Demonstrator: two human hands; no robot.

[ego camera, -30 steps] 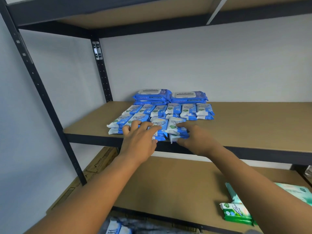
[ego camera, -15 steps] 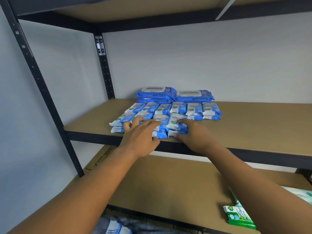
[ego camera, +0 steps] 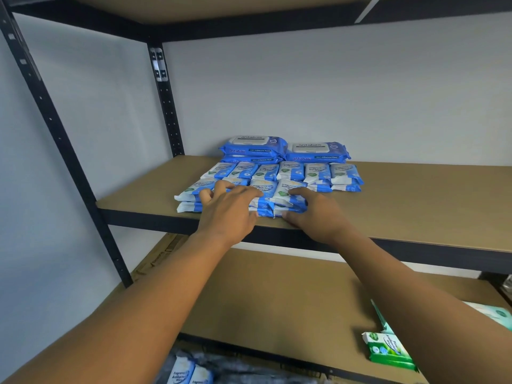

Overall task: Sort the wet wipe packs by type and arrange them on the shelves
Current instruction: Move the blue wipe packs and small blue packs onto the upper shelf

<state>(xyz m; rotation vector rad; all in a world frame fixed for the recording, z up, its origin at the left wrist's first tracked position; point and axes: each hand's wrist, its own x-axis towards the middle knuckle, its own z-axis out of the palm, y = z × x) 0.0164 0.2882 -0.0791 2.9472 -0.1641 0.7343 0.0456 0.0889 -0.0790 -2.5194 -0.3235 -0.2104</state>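
Note:
Small blue-and-white antibacterial wipe packs point(ego camera: 291, 171) lie in rows on the middle shelf point(ego camera: 415, 195), stacked two high near the front edge. Behind them sit two stacks of large blue Antabax packs point(ego camera: 255, 146). My left hand point(ego camera: 227, 210) rests with spread fingers on the front-left small packs. My right hand point(ego camera: 314, 214) holds the front stack of small packs point(ego camera: 288, 189), thumb at its front edge and index finger on top.
Green wipe packs point(ego camera: 388, 350) lie at the right of the lower shelf point(ego camera: 277, 300). More small blue packs point(ego camera: 182, 370) show below its front edge. A black upright point(ego camera: 69, 162) stands at the left, and another shelf hangs overhead.
Both hands stay on the front small packs. My left fingers have spread wider and shifted slightly left; the view has moved a little closer.

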